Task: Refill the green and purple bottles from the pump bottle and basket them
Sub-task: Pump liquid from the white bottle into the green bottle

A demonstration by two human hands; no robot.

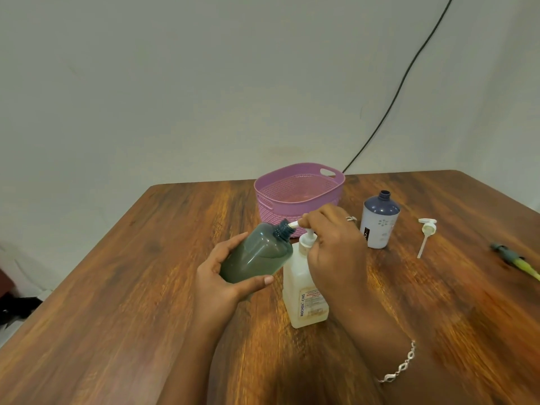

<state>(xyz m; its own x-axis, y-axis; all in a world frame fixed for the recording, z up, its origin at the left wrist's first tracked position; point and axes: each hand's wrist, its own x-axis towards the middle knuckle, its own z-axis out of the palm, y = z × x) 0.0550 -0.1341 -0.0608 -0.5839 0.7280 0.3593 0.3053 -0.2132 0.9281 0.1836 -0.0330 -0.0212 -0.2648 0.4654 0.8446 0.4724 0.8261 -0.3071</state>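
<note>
My left hand [222, 276] grips the green bottle [257, 254], tilted with its open neck up against the pump's white spout. The pale pump bottle [304, 290] stands upright on the table just right of it. My right hand [336, 244] sits on top of the pump head, fingers curled over it. The purple bottle [380, 222] stands upright and uncapped to the right. The empty pink basket [298, 194] sits behind the hands.
A loose white pump cap with its tube [426, 233] lies right of the purple bottle. A dark green pump cap with a yellowish tube [514, 260] lies near the table's right edge. A black cable [394, 97] runs down the wall behind the wooden table [117, 273].
</note>
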